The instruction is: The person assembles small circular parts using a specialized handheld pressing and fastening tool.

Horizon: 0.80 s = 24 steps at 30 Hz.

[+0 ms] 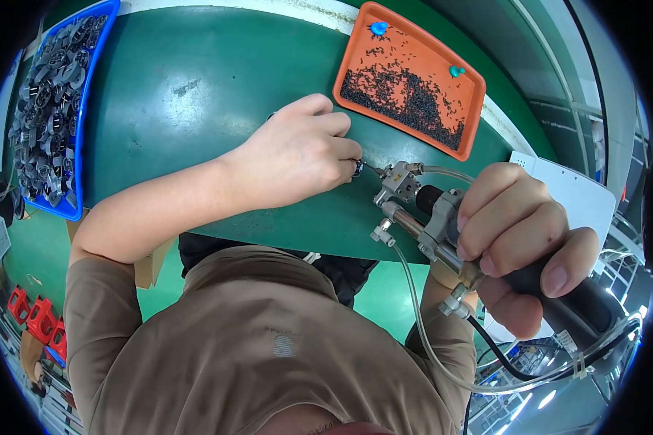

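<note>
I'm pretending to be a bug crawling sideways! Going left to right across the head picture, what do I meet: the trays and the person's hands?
Blue tray → left hand → orange tray → right hand.

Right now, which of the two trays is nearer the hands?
The orange tray, nearer both the left hand and the right hand. It holds tiny black bits; the blue tray, farther off at the left, holds larger grey parts.
</note>
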Motion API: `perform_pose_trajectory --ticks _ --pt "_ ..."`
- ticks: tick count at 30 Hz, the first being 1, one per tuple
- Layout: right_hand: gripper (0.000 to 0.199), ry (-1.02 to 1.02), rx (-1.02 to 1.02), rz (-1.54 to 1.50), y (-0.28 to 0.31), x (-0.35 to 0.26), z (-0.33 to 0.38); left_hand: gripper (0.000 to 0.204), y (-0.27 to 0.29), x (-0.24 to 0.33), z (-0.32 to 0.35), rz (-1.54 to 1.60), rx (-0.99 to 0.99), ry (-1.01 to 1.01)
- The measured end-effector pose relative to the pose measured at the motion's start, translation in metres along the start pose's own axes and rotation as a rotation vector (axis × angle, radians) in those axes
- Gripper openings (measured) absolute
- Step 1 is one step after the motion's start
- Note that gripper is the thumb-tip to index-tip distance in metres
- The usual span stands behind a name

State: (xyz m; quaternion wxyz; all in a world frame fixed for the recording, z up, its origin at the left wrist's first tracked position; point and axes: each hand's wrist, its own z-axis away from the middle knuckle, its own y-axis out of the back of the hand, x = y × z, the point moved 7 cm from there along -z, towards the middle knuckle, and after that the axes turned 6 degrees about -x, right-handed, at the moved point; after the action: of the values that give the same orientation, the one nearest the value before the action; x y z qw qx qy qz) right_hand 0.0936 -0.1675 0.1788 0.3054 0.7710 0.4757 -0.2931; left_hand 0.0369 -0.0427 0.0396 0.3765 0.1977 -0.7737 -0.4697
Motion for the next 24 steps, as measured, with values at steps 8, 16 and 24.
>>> perform_pose_trajectory --ticks 8,16,24 --pt "0.041 -0.012 0.007 0.013 -0.001 0.004 -0.003 0.013 -0.001 -0.003 0.0 -0.004 0.007 0.003" --pt "0.033 -0.092 0.043 0.13 -0.007 0.007 -0.007 0.011 0.003 -0.001 0.001 -0.029 0.02 -0.029" --pt "0.04 -0.035 0.159 0.045 0.02 -0.032 0.003 0.012 0.008 0.006 -0.003 0.018 0.017 -0.055"
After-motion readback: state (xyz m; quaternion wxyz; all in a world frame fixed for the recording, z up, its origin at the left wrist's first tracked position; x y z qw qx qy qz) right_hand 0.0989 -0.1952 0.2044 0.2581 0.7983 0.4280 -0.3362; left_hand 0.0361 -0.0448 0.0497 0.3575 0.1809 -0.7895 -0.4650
